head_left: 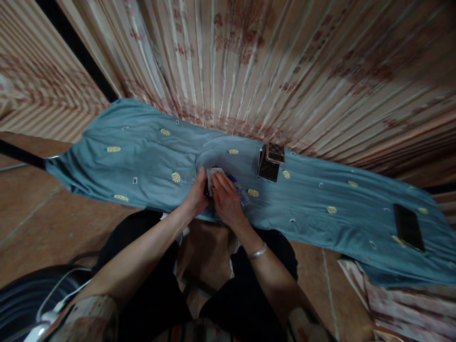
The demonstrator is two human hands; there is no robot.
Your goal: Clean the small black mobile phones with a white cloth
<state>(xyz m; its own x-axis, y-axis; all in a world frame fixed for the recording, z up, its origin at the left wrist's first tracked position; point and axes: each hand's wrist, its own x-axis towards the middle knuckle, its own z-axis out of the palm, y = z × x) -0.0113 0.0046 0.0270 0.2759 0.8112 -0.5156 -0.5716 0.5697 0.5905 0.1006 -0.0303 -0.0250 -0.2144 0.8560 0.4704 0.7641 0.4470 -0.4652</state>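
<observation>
My left hand (198,195) is closed around the side of a small dark object (206,189), perhaps a phone; most of it is hidden by my hands. Pressed onto that object from the right is a whitish cloth (213,175), under the bent fingers of my right hand (226,197). Just right of my right hand, a clear and blue plastic packet (241,192) lies on the blue-green cloth cover (199,142). The fingertips of my left hand are partly out of sight.
Dark phones (268,170) lie stacked behind and to the right, with a checkered, metal-edged item (275,153) on top. Another black phone (409,227) rests near the right end. A patterned curtain (228,71) hangs along the back; a white cable (64,300) is at lower left.
</observation>
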